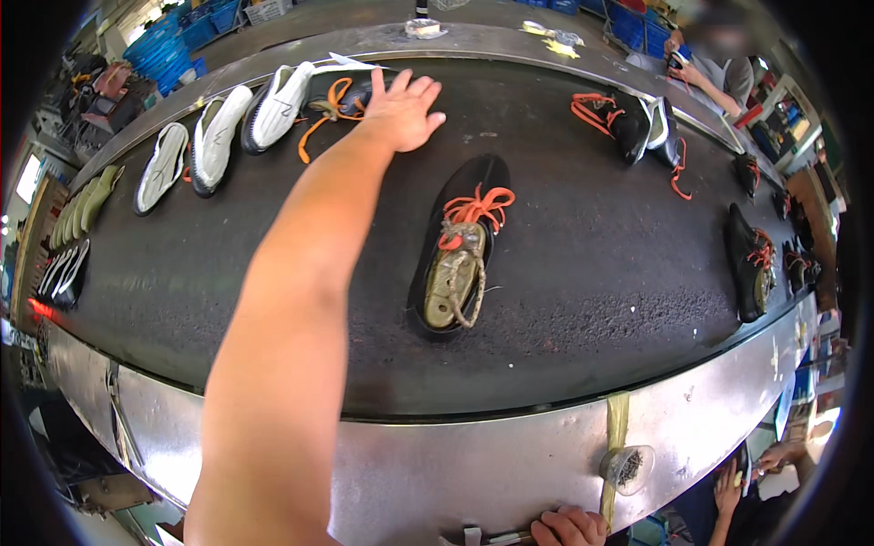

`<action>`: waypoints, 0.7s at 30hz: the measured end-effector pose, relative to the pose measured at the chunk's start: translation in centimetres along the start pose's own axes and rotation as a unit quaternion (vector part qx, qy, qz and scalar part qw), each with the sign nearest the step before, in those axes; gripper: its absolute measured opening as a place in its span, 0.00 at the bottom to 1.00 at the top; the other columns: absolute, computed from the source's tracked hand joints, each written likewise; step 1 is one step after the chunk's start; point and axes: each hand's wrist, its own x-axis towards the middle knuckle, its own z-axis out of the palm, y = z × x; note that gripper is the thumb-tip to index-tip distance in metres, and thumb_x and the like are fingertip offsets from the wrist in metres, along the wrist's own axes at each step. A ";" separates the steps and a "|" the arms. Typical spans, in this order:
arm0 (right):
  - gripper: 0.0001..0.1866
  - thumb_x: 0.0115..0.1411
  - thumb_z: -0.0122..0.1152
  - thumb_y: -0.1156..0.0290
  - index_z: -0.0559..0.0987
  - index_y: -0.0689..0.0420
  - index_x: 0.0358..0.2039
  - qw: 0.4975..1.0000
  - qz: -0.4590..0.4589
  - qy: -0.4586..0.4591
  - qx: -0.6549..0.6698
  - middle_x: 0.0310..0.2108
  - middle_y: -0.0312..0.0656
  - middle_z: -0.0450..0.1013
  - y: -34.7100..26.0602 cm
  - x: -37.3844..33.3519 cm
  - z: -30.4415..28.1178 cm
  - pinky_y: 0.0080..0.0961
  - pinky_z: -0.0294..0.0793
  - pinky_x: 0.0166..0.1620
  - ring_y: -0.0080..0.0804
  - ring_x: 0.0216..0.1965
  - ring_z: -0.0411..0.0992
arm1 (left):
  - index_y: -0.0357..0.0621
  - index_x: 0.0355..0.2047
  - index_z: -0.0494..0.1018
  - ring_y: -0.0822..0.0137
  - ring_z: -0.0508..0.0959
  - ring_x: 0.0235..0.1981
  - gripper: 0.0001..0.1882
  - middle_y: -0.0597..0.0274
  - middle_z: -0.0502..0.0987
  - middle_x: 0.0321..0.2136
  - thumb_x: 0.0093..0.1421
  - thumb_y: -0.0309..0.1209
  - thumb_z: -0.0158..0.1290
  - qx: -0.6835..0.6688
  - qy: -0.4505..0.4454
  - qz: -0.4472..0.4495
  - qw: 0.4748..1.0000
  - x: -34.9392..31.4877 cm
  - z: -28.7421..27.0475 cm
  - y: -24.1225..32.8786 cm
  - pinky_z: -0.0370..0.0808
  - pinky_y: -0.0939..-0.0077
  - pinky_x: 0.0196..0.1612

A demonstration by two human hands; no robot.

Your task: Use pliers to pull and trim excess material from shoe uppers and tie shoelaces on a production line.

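Observation:
My left hand [401, 114] reaches across the black conveyor belt to its far side, palm down with the fingers spread. It is over or beside a dark shoe with orange laces [339, 100]; I cannot tell whether it touches it. Nearer me, in the middle, lies a black shoe upper [482, 182] with orange laces tied in a bow and a worn greenish-brown last inside, a cord looped from the last. At the bottom edge, my right hand [569, 528] has its fingers curled round the end of a slim tool with a metal part [501, 537], mostly cut off.
White-lined shoes [214, 141] stand along the belt's far left edge. More black shoes with orange laces [628, 127] sit at the right. A small clear dish of tacks [628, 467] is on the metal ledge [455, 464]. Another person [715, 68] works at far right; others' hands [728, 491] show lower right.

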 end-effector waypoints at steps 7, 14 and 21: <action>0.26 0.62 0.59 0.44 0.83 0.57 0.43 1.000 -0.004 0.008 0.024 0.45 0.42 0.78 0.0 0.7 0.1 0.41 0.70 0.47 0.44 0.47 0.75 | 0.38 0.59 0.70 0.50 0.71 0.60 0.35 0.45 0.75 0.54 0.55 0.40 0.67 -0.138 0.295 -0.306 0.894 -5.9 4.7 -8.0 0.60 0.53 0.66; 0.25 0.63 0.60 0.45 0.83 0.56 0.44 1.000 0.001 0.015 0.016 0.46 0.42 0.78 -0.8 -0.1 0.8 0.42 0.71 0.49 0.43 0.48 0.75 | 0.29 0.64 0.63 0.47 0.77 0.56 0.47 0.36 0.77 0.54 0.56 0.51 0.66 -0.394 -0.015 -0.339 0.854 -9.8 -0.5 -10.5 0.69 0.61 0.63; 0.25 0.61 0.63 0.47 0.82 0.57 0.44 1.000 -0.005 0.012 0.009 0.44 0.44 0.78 -1.8 0.1 0.7 0.44 0.74 0.46 0.46 0.46 0.75 | 0.34 0.69 0.53 0.47 0.46 0.74 0.41 0.40 0.47 0.72 0.65 0.46 0.55 -0.186 0.251 -0.445 0.839 -11.1 0.6 -12.8 0.52 0.47 0.71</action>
